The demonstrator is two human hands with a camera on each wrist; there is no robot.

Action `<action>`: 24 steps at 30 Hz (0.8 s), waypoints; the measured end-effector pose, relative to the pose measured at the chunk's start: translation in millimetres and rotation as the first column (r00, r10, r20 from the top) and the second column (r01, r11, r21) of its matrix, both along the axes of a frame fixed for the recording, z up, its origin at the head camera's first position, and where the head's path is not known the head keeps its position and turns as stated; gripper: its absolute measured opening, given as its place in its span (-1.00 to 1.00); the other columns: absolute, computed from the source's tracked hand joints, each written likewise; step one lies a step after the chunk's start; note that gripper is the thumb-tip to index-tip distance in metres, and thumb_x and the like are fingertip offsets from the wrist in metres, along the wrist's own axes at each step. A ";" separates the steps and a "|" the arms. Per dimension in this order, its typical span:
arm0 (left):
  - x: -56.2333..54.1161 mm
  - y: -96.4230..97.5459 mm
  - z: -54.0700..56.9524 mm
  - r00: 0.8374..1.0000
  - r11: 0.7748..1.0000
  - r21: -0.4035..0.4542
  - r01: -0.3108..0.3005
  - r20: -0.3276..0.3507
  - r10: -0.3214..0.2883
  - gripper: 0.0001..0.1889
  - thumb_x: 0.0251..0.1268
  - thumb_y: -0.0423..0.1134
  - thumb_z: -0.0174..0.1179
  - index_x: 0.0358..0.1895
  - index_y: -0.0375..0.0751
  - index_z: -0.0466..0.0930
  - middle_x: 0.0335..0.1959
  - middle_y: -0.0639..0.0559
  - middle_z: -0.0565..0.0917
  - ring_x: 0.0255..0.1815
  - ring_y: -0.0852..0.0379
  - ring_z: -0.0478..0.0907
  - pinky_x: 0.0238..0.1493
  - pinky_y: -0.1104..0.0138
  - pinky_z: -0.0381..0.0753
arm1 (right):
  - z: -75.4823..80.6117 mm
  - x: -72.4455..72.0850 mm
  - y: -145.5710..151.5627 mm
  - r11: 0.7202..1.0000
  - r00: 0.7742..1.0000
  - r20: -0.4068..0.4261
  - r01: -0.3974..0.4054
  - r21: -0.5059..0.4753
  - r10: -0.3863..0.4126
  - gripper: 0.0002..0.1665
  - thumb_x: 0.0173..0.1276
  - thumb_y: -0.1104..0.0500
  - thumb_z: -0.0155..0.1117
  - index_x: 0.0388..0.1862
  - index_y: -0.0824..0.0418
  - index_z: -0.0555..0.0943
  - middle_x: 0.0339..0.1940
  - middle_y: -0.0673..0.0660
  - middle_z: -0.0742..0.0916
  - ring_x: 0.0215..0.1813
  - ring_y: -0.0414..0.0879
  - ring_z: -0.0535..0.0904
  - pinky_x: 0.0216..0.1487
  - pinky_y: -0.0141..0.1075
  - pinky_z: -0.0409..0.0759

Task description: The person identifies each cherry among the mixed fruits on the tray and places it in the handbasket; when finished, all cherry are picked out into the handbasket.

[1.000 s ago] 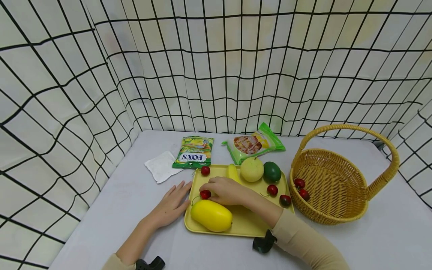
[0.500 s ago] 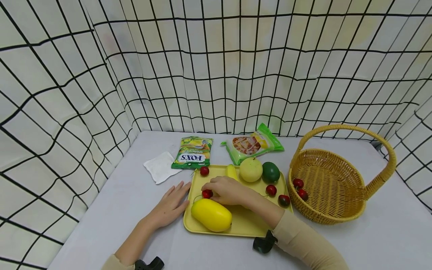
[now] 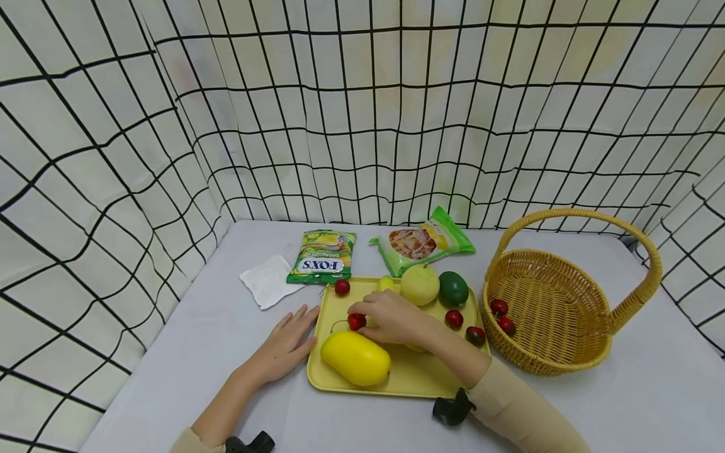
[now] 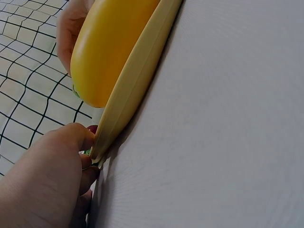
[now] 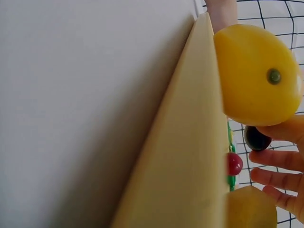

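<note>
Tray [image 3: 362, 389] holding fruit, basket [image 3: 557, 314] two cherries [image 3: 502, 316]

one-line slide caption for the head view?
Right hand pinches a cherry over the yellow tray; left hand rests at its edge.
</note>
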State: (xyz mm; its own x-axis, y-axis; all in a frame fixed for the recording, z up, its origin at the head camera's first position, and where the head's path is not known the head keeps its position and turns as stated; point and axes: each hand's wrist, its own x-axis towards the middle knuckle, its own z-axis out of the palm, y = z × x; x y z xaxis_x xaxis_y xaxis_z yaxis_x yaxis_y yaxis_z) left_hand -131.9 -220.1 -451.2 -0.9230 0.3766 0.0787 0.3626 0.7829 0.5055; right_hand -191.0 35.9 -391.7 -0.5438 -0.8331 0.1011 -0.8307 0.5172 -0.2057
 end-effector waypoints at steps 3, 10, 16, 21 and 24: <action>0.1 -0.1 0.0 1.000 1.000 0.001 0.001 0.000 -0.001 -0.41 0.39 -0.06 -0.08 0.42 -0.15 0.06 0.41 0.00 0.15 0.44 -0.01 -0.07 0.38 0.06 -0.19 | 3.2 1.9 4.3 1.000 1.000 -0.021 0.013 -0.009 -0.013 -0.62 0.23 -0.02 0.25 0.03 0.00 0.57 -0.28 -0.07 0.63 -0.29 -0.19 0.43 -0.19 -0.41 0.46; 0.3 -0.1 -0.1 1.000 1.000 0.001 0.001 -0.006 -0.001 -0.41 0.38 -0.05 -0.08 0.42 -0.15 0.06 0.40 0.01 0.16 0.44 -0.01 -0.07 0.38 0.06 -0.19 | 9.5 6.3 14.4 0.999 0.998 -0.042 0.038 -0.022 -0.039 -0.61 0.23 -0.04 0.24 0.04 0.00 0.56 -0.27 -0.09 0.62 -0.27 -0.20 0.43 -0.17 -0.39 0.45; -0.3 0.9 -0.8 1.000 1.000 0.007 0.005 -0.008 -0.005 -0.41 0.39 -0.04 -0.09 0.41 -0.15 0.07 0.40 0.01 0.16 0.44 0.01 -0.07 0.39 0.07 -0.20 | 12.3 10.8 28.2 0.999 0.993 -0.111 0.042 -0.035 -0.046 -0.61 0.20 -0.01 0.28 0.01 0.02 0.57 -0.25 -0.08 0.65 -0.25 -0.19 0.46 -0.13 -0.36 0.46; -0.6 1.2 -0.9 1.000 1.000 0.007 0.007 0.004 -0.007 -0.41 0.39 -0.04 -0.09 0.42 -0.16 0.06 0.41 0.00 0.15 0.44 0.00 -0.08 0.39 0.07 -0.20 | 12.9 16.4 46.6 0.996 0.985 -0.156 0.061 -0.069 -0.071 -0.63 0.14 0.02 0.33 -0.04 0.04 0.60 -0.33 -0.08 0.63 -0.33 -0.20 0.44 -0.23 -0.37 0.47; -0.8 -0.1 -1.4 1.000 1.000 0.004 0.000 0.005 0.000 -0.41 0.39 -0.06 -0.09 0.42 -0.16 0.06 0.41 0.00 0.15 0.44 0.00 -0.08 0.39 0.07 -0.20 | 11.9 19.3 57.3 0.992 0.981 -0.175 0.068 -0.102 -0.086 -0.63 0.12 0.02 0.34 -0.07 0.05 0.61 -0.34 -0.08 0.63 -0.32 -0.20 0.44 -0.22 -0.36 0.49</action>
State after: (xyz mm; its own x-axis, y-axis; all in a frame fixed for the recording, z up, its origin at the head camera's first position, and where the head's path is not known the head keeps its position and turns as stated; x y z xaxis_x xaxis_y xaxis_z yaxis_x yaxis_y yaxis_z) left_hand -132.7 -220.2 -452.6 -0.9235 0.3760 0.0760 0.3599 0.7809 0.5106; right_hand -171.6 93.2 -379.8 -0.5720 -0.7714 0.2789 -0.8169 0.5664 -0.1088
